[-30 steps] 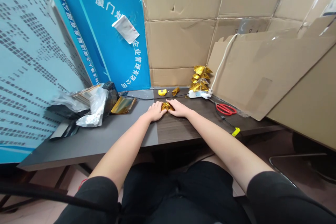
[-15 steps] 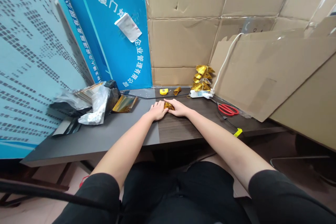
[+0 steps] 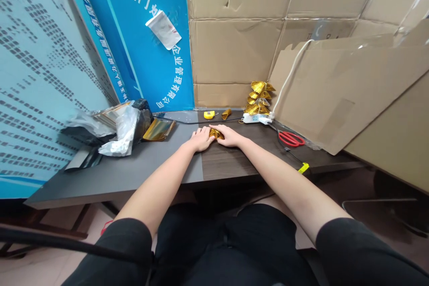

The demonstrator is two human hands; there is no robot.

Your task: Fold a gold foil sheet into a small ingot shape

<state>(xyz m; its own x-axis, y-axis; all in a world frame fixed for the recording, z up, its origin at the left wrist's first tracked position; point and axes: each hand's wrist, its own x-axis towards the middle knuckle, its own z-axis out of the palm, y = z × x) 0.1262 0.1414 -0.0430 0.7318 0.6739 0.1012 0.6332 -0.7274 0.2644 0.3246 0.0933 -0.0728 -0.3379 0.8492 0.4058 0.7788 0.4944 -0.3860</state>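
Hardly anything has moved since the last look: the left hand (image 3: 201, 139) and right hand (image 3: 229, 136) still lie side by side on the dark table (image 3: 134, 174), with a folded gold foil piece (image 3: 216, 133) between them. They seem to press it down so it stays put, but it is hard to tell if they grip it. More gold folds (image 3: 258, 97) sit in a pile behind, by the white power strip (image 3: 253, 118), away from the hands.
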